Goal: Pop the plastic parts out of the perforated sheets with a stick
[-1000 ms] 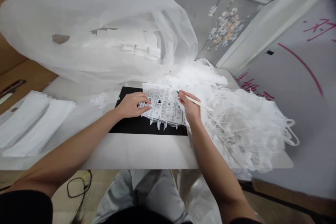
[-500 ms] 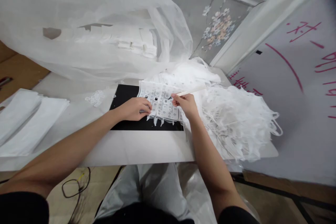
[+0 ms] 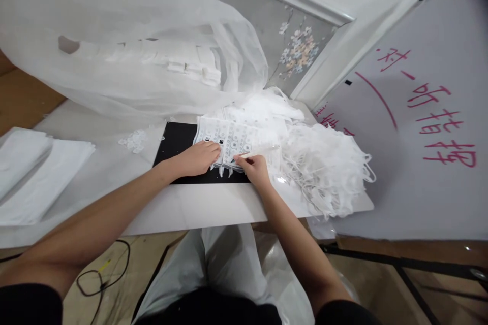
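A white printed sheet (image 3: pixel 213 128), marked with rows of small rings and squares, lies on a flat black mat (image 3: pixel 171 143). Pointed tabs stick out along its near edge. My left hand (image 3: pixel 196 158) is closed at the sheet's left near side, fingers pressed together on it; the fingertips are partly hidden. Over the near right part of the sheet, my right hand (image 3: pixel 256 168) pinches a slim white pen-like tool (image 3: pixel 248 154). The tool's tip is at the sheet, and its exact kind is unclear.
To the right is a heap of white strips and cords (image 3: pixel 324 167). A translucent white bag (image 3: pixel 133 10) bulges behind the mat. Folded white cloths (image 3: pixel 57 177) and small white scraps (image 3: pixel 133 140) lie left. A whiteboard (image 3: pixel 404 183) with red writing stands right.
My right hand with the tool has moved toward me and left, down the sheet. My left hand's fingers have drawn closer together. The camera view has turned slightly right.
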Tool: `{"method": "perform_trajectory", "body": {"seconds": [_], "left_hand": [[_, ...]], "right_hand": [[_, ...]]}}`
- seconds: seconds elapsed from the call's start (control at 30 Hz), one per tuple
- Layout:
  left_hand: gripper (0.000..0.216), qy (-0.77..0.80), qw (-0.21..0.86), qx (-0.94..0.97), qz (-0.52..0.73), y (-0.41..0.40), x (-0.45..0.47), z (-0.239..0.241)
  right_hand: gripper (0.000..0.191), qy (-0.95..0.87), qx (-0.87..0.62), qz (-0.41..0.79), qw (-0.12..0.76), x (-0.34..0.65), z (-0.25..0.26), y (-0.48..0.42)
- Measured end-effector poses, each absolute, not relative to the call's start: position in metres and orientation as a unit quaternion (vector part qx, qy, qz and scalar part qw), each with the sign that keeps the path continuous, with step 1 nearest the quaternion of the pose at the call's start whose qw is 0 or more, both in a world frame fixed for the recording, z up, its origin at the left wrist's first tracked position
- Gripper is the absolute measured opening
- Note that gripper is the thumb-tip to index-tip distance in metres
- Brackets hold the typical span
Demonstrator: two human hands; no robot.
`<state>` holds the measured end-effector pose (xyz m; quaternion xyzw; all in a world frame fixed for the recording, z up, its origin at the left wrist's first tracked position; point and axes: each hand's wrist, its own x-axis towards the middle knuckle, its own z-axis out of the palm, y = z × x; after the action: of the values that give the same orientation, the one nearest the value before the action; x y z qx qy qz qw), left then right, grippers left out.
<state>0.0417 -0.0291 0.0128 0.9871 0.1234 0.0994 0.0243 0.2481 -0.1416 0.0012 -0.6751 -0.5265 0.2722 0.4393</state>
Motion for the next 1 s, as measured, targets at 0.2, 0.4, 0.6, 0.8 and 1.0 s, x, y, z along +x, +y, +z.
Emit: {"method": "perform_trajectory", "body": {"seconds": [0.2,0.4,0.6,0.8,1.0], "left_hand": [[0.016,0.113,0.036,0.987,0.106,-0.03,0.038,0.015],[0.019,0.14,0.117,0.969,0.165,-0.027,0.038,0.014],[0.023,0.094,0.036,0.978,0.184,-0.024,0.041,0.006],[0.027,0.079,0.025,0.98,0.182,-0.023,0.041,0.006],[0.026,0.068,0.048,0.978,0.192,-0.023,0.04,0.006]], "right_hand": [[0.041,-0.537,-0.678,0.263,0.428,0.247,-0.002,-0.139],[0.042,-0.546,-0.672,0.262,0.426,0.248,-0.004,-0.139],[0.038,-0.537,-0.664,0.269,0.445,0.248,-0.004,-0.138],[0.037,-0.544,-0.664,0.271,0.436,0.248,-0.003,-0.138],[0.037,-0.566,-0.671,0.253,0.407,0.248,-0.002,-0.139]]}}
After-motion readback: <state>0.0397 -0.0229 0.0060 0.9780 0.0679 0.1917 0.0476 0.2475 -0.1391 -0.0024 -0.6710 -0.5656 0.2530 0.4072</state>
